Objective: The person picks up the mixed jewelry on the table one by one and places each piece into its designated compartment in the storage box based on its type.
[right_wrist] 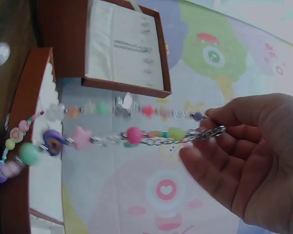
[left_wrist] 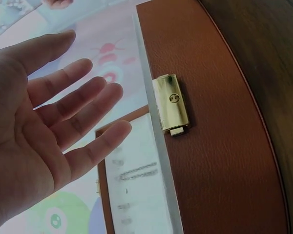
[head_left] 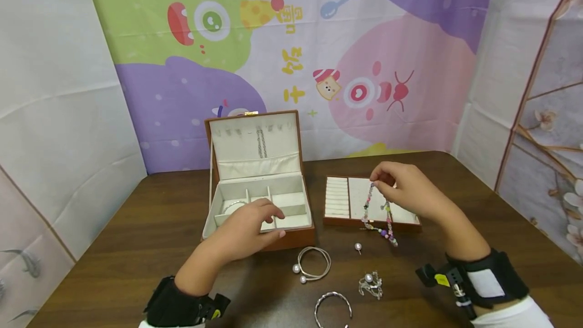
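My right hand (head_left: 405, 186) pinches a colourful beaded necklace (right_wrist: 80, 138) between thumb and fingers. Its strands hang in a loop in front of the jewelry tray (head_left: 337, 206), which has ring slots and white lining. In the right wrist view pastel beads, a pink star and silver chain links show. My left hand (head_left: 243, 229) is held with spread, relaxed fingers over the front of the brown jewelry box (head_left: 291, 239), holding nothing. The box lid is raised, with a silver chain (head_left: 261, 143) hanging inside it. A bracelet (head_left: 234, 205) lies in a left compartment, partly hidden by the hand.
On the dark wooden table (head_left: 136, 247), in front of box and tray, lie a pearl-ended hair tie (head_left: 329, 262), a pearl stud (head_left: 358, 247), a tangled silver chain piece with a pearl (head_left: 371, 286) and an open silver bangle (head_left: 332, 295). A patterned cloth (head_left: 291, 130) hangs behind.
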`<state>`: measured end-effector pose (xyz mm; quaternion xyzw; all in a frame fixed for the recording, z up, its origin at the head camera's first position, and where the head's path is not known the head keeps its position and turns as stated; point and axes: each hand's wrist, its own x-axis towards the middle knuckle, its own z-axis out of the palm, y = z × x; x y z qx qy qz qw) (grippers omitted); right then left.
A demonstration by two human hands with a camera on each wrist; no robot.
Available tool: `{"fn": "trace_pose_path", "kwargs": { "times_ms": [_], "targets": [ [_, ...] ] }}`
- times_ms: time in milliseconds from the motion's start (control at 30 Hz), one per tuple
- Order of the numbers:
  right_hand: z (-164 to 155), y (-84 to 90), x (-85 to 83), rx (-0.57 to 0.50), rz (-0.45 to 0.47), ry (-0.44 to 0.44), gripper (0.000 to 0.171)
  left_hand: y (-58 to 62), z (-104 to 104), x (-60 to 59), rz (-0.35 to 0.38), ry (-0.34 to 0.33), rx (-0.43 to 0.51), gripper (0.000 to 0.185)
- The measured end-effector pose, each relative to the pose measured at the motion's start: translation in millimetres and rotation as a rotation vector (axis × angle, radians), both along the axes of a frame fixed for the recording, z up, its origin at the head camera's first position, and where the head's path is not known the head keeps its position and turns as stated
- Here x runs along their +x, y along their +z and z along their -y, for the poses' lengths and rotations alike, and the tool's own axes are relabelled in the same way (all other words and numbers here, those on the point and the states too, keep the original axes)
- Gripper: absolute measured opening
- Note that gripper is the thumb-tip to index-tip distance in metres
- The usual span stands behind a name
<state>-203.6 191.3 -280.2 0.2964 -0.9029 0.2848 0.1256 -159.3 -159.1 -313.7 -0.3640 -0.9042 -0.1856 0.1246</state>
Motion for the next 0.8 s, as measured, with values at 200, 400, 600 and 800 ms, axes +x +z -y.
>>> {"fn": "trace_pose_path", "kwargs": {
  "times_ms": [200, 400, 600, 800],
  "targets": [
    [4, 10.3, 2.6, -0.133, -0.054, -0.026, 0.008, 2.8, -3, -1.0, 0.011, 0.003, 0.005, 0.022],
    [7, 20.3, 6.4, -0.248, -0.103, 0.006, 0.010, 2.0, -8, -4.5, 0.033, 0.005, 0.013, 0.021],
    [13, 28.1, 12.1, -0.312, -0.100, 0.035, 0.010, 0.0, -15, -10.3, 0.040, -0.037, 0.036, 0.022],
    [25, 33.8, 20.5, -0.428, -0.019, 0.077, 0.010, 6.1, -33, -14.5, 0.015, -0.095, 0.099, 0.020]
  ]
}}
